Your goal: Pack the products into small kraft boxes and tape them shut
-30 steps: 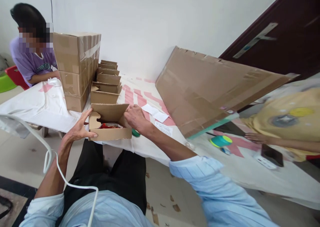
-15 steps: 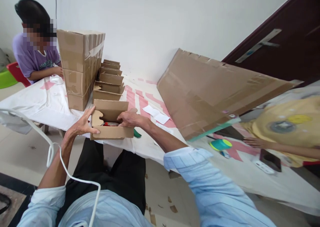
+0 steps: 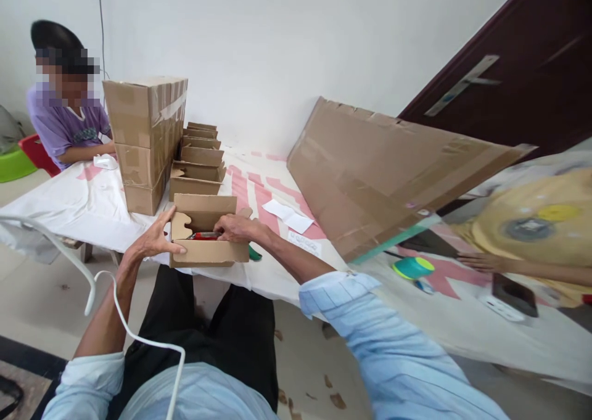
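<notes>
An open cardboard box (image 3: 210,252) stands at the table's front edge, its lid flap up. My left hand (image 3: 155,238) grips its left end, thumb over the front wall and fingers at the back corner. Inside lies a red object with dark parts (image 3: 204,235), too small to make out. My right hand (image 3: 235,227) reaches into the box from the right, fingers curled at the right end of the red object. The walls and the hand partly hide those fingertips, so what they hold is unclear. A green object (image 3: 254,254) pokes out beside the box.
Behind the box runs a row of open cardboard boxes (image 3: 197,179), beside tall stacked taped boxes (image 3: 134,145). Folded white paper (image 3: 289,215) lies to the right. A large cardboard sheet (image 3: 370,173) leans there, near a teal roll (image 3: 413,267). Co-workers sit left and right.
The view has shifted slightly, so the scene sits a little lower. My right hand has moved slightly left within the box; my left hand keeps its grip on the end.
</notes>
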{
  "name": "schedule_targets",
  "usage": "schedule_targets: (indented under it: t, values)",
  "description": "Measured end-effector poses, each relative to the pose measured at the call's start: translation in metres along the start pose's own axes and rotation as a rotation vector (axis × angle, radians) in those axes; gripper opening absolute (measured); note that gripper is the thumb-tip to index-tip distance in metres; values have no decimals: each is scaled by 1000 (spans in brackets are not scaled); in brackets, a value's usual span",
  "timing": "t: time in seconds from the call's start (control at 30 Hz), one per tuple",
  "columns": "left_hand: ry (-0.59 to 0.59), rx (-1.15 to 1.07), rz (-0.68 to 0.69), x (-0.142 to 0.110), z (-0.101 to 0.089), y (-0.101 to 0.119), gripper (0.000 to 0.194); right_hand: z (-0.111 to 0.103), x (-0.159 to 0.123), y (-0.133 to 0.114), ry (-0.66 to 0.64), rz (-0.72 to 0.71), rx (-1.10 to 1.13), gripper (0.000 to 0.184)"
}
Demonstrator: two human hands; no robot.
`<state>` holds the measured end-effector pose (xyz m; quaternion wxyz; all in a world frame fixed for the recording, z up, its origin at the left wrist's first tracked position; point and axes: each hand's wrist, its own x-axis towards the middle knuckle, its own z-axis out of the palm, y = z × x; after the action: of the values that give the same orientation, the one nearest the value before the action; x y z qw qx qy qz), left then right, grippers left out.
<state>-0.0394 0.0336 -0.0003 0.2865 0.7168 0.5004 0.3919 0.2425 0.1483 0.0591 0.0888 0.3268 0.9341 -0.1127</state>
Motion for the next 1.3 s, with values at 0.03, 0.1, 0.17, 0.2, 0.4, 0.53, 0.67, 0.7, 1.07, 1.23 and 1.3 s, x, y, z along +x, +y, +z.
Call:
schedule_targets:
  t: [0.03, 0.1, 0.17, 0.2, 0.4, 0.53, 0.67, 0.7, 1.07, 1.23, 1.3]
  values:
    - [-1, -2, 1, 1, -1, 0, 135, 1, 0, -1, 16, 1, -6, 17]
    - [-4, -11, -10, 1, -2, -1, 134, 1, -3, -3, 70, 5, -18, 20]
    - [-10, -20, -31, 2, -3, -1, 135, -1, -8, -3, 135, 12, -28, 22]
    - [-15, -26, -43, 2, -3, -1, 135, -5, -12, -3, 173, 15, -25, 23]
    - [-16, -39, -35, 4, -7, 1, 138, -48, -46, 10, 391, -13, 298, 28]
    - [83, 2, 23, 9, -19, 18, 125, -72, -61, 14, 404, -41, 602, 27]
    - [102, -94, 124, 25, -25, 55, 109, -80, -58, 8, 369, -101, 779, 37]
    - [68, -146, 138, 30, -24, 64, 104, -80, -56, 7, 380, -111, 816, 41]
    - [442, -574, 128, 84, -23, 102, 62, -57, -15, 14, 859, -337, 1455, 59]
    - [363, -599, -17, 100, -24, 85, 67, -34, 31, 27, 908, -174, 1555, 59]
    - [354, -614, -77, 106, -23, 74, 68, -29, 43, 33, 888, -111, 1543, 61]
